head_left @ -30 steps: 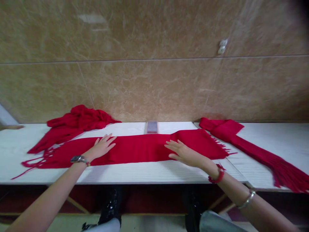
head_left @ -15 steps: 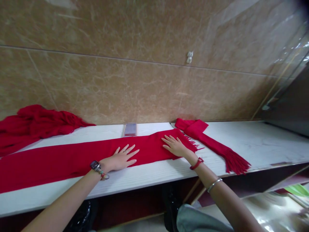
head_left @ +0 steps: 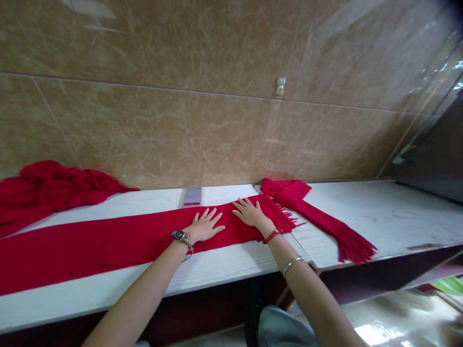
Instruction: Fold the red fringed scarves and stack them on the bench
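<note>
Along the white tabletop (head_left: 231, 265), I'm remotely resting the left hand (head_left: 205, 229) and right hand (head_left: 250, 213), spread wide, gripping nothing, on the outstretched red scarf (head_left: 90, 246), which light, even pressure should smooth best.

A wall (head_left: 173, 135) of glossy brown tile, veined like marble, fills the upper part of the view, crossed by a long, slightly sloping seam (head_left: 224, 94). A small white fitting (head_left: 280, 86) sits on it near that line. Pale reflections gleam at the upper left and far right. Against the wall runs a white, wood-grained desk (head_left: 379, 212) with dark reddish compartments (head_left: 202, 313) below. A dark panel (head_left: 434, 149) stands at right; light glares off the pale, shiny floor (head_left: 383, 308).
</note>
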### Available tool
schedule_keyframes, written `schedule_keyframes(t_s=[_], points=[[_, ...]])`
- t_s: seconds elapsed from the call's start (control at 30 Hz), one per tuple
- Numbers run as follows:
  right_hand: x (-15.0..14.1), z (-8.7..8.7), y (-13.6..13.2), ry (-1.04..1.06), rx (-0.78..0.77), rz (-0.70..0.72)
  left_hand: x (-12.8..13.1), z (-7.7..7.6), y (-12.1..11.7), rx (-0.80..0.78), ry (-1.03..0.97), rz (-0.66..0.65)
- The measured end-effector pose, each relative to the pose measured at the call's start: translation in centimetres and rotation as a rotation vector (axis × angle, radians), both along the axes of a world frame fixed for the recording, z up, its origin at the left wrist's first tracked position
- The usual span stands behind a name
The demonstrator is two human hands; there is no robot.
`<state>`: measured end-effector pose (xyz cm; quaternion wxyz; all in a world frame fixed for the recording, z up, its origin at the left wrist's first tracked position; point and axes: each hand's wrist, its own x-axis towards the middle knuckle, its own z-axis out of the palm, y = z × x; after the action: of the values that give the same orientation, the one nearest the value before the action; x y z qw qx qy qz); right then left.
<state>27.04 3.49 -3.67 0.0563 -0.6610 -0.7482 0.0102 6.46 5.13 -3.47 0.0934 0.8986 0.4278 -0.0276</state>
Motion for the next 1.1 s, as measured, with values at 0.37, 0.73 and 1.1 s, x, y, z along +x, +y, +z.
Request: schedule_keyframes(t_s=[0.37, 0.73, 1.1], points=[[5.9, 0.6, -1.4, -0.036, 0.131, -0.173, -0.6, -0.5, -0.8, 0.065, -0.043, -0.003], [4.1, 1.3, -6.3, 0.013, 0.020, 0.300, 0.7, 1.7, -4.4, -0.033, 0.005, -0.262], [0.4, 3.1, -8.9, -0.073, 0.029, 0.619, -1.8, 2.0, -6.8, 0.335, 0.058, -0.375]])
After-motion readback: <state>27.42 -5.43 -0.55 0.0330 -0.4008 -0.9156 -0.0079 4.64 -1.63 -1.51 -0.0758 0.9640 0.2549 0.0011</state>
